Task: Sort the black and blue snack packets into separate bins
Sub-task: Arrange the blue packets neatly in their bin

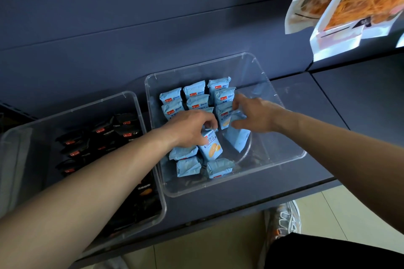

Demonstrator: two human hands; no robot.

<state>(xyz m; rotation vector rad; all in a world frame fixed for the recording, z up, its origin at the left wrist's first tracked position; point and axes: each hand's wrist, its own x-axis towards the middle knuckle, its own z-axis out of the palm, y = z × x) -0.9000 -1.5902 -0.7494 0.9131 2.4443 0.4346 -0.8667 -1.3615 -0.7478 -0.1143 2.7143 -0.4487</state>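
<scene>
Two clear plastic bins stand on a dark blue shelf. The right bin (273, 81) holds several light blue snack packets (194, 91), some in rows at its far side, some lying loose near its front. Several black packets (124, 129) fill the left bin (72, 109). Both hands are inside the right bin. My left hand (192, 126) pinches the top of an upright blue packet (211, 147). My right hand (255, 113) grips another blue packet (237, 137) by its top edge.
Large white snack pouches (341, 15) with orange contents hang at the upper right, above the shelf. The shelf's front edge (284, 192) runs below the bins; tiled floor and a sneaker (284, 220) show beneath it.
</scene>
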